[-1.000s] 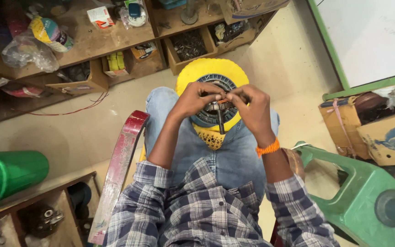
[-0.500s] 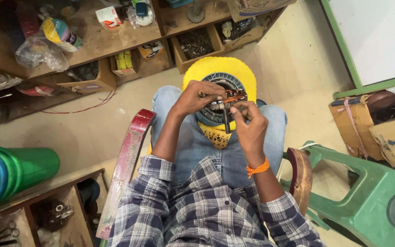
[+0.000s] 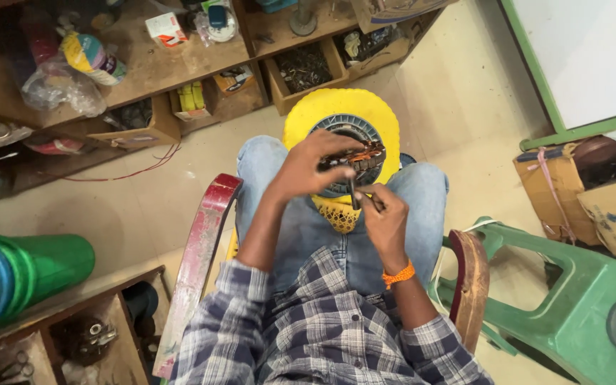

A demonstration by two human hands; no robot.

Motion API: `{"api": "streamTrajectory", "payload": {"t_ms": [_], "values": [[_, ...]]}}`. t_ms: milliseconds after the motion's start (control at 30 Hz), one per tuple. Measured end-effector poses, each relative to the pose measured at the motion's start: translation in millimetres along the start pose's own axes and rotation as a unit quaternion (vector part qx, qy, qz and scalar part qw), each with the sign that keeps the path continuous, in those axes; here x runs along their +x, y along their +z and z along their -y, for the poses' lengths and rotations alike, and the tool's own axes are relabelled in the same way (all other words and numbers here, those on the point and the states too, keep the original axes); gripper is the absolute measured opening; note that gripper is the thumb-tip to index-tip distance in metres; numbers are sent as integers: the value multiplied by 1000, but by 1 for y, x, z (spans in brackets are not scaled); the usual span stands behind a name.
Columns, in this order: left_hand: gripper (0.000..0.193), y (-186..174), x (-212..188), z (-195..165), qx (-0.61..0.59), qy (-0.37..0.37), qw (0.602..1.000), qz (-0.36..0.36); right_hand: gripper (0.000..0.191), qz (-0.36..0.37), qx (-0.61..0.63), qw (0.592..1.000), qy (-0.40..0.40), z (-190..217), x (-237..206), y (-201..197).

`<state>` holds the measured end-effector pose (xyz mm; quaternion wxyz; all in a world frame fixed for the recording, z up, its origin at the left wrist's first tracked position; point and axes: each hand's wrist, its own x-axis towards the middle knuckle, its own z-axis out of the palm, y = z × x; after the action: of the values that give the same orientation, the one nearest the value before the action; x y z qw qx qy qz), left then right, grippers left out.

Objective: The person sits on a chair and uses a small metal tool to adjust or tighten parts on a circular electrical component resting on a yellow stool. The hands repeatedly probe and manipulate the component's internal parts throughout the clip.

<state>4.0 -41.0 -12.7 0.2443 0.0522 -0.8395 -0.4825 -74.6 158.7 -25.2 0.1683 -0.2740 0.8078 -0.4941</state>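
A person sits on a chair with dark red armrests [image 3: 201, 242], working over the lap just above the centre of the frame. A round motor stator [image 3: 354, 153] with copper-coloured windings rests on the knees, on top of a yellow plastic stool [image 3: 308, 117] that stands on the floor in front.

The left hand [image 3: 315, 162] lies across the left side and upper face of the stator, its grip closed over the winding core and steadying it. The right hand [image 3: 385, 217] sits just below and to the right of the stator, its grip closed on a thin dark tool [image 3: 355, 194]. The tool's long axis runs nearly upright in the frame, its tip pointing up into the lower edge of the windings, so the stator lies directly above the right hand and touches the tool tip. An orange wristband [image 3: 398, 274] circles the right wrist.

Wooden shelves [image 3: 172, 71] with clutter fill the upper left; a green plastic chair [image 3: 572, 285] stands at the lower right.
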Motion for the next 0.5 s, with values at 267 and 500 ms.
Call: {"api": "streamTrajectory", "payload": {"t_ms": [267, 500], "values": [[48, 38, -12, -30, 136, -13, 984, -118, 10, -25, -2, 999, 34, -6, 15, -52], [46, 41, -14, -25, 155, 12, 978, -135, 7, 24, -1, 993, -118, 43, 58, -57]]}}
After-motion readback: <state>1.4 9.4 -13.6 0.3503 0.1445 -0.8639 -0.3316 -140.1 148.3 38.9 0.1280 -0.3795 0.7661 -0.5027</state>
